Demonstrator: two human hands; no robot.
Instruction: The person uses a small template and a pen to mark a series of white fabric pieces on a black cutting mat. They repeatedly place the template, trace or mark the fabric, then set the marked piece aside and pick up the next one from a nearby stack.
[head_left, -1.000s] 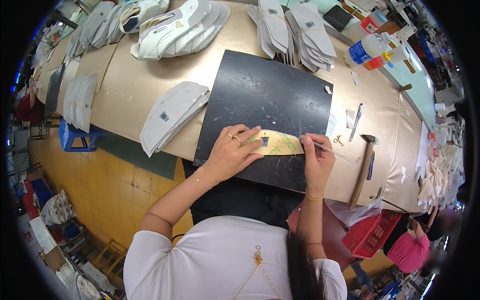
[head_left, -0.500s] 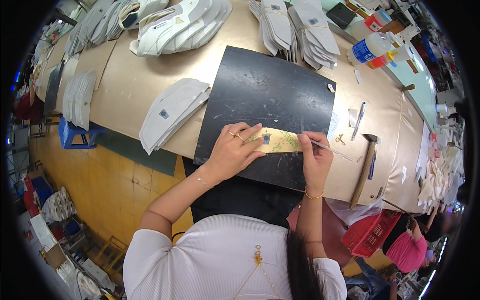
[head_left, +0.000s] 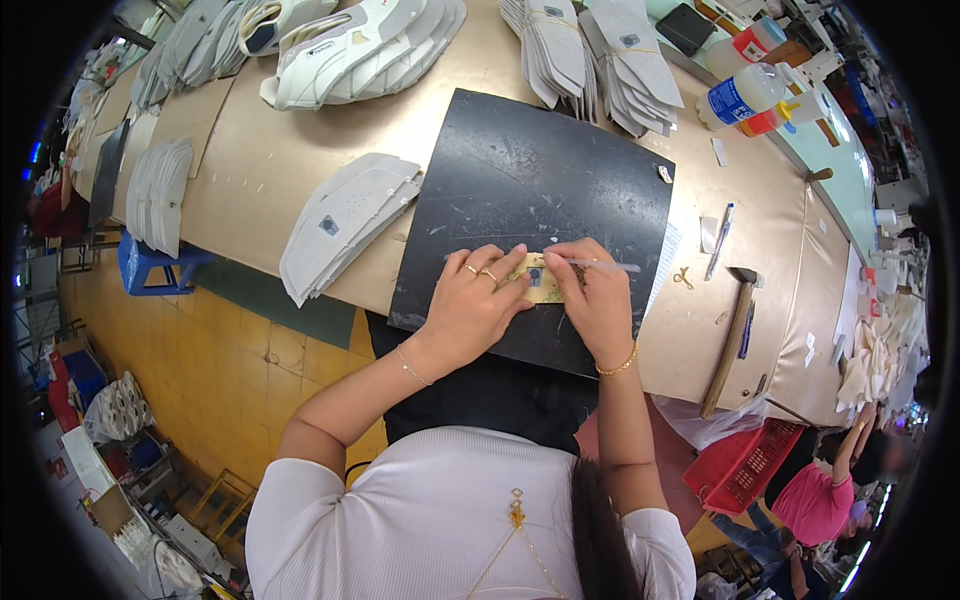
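Observation:
A pale yellow flat template (head_left: pixel 546 291) with green writing and a small dark square patch lies on the black board (head_left: pixel 540 170) in front of me. My left hand (head_left: pixel 470 305) grips its left part, fingertips on its face and thumb along the near edge. From the right, my right hand (head_left: pixel 603 305) has its thumb and fingertips close together over the template's right part, covering that end. A thin, pale pen-like stick (head_left: pixel 618 266) is held in the right fingers, pointing out to the right.
Grey shoe pieces (head_left: pixel 345 225) are stacked left of the board; white-grey shoe uppers (head_left: pixel 365 60) and banded bundles (head_left: pixel 628 60) stand beyond. To the right lie a hammer (head_left: pixel 730 345), a blue pen (head_left: pixel 719 240) and a thread scrap (head_left: pixel 683 278). Bottles (head_left: pixel 742 95) stand far right.
My right hand has moved left and slightly away from me, from the template's right end to over its face. The stick has moved with it and lies flatter. My left hand stays put.

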